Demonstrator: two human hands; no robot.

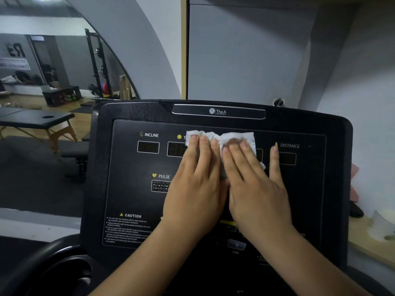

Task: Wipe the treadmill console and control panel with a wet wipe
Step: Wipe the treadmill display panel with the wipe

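Grey walls stand behind a black treadmill console (111,167), and a big mirror (64,60) on the left shows a gym room with a black massage table (36,117). On the console's flat control panel (132,195) are the words INCLINE, PULSE, DISTANCE and CAUTION, with small dark number windows under some of them.

A white wet wipe (224,137) lies crumpled on the top middle of the panel, between the INCLINE and DISTANCE words. Both hands rest flat on it, side by side and touching. The left hand (194,189) has its fingers straight and close together, with the tips pressing on the left half of the wipe. The right hand (256,195) also has flat, stretched fingers on the right half. One right finger is spread out to the side and touches the bare panel by the DISTANCE word. Neither hand is curled around the wipe; they just press it down.
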